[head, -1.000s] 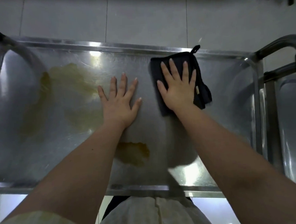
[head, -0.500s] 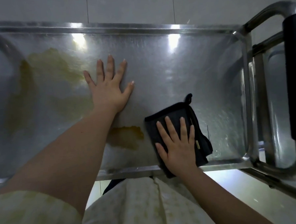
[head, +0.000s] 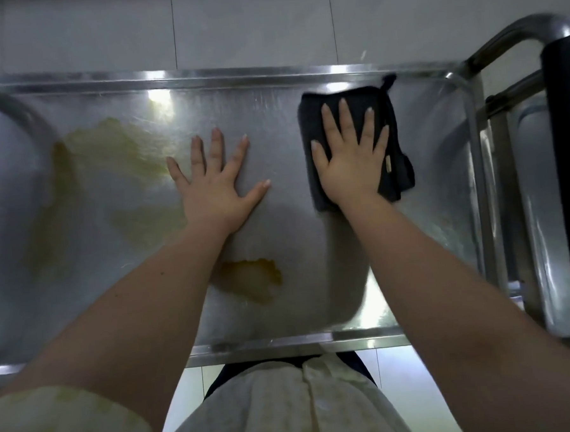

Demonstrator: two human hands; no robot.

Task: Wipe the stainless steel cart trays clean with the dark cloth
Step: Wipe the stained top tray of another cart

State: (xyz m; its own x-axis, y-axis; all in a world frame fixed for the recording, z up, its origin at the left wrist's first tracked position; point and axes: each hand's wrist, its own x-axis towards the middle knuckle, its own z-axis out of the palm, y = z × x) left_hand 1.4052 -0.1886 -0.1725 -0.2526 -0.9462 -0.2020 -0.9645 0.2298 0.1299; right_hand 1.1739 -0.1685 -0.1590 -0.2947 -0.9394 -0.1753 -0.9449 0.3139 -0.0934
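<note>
Two hands lay flat on a stained stainless steel cart tray, one of them on a dark cloth.

The right hand pressed down on the folded dark cloth with straight, spread fingers, at the far right part of the tray, near its back rim; a small loop stuck out from the cloth's far corner. The left hand rested open, palm down, on bare steel just beside it. A wide yellowish smear covered the tray's left half, touching the left hand's outer edge, and a smaller brownish patch sat near the front rim between the forearms. At the right, a steel tube handle with a black grip stood over a lower tray. Grey floor tiles lay beyond, and a pale patterned garment showed below.
</note>
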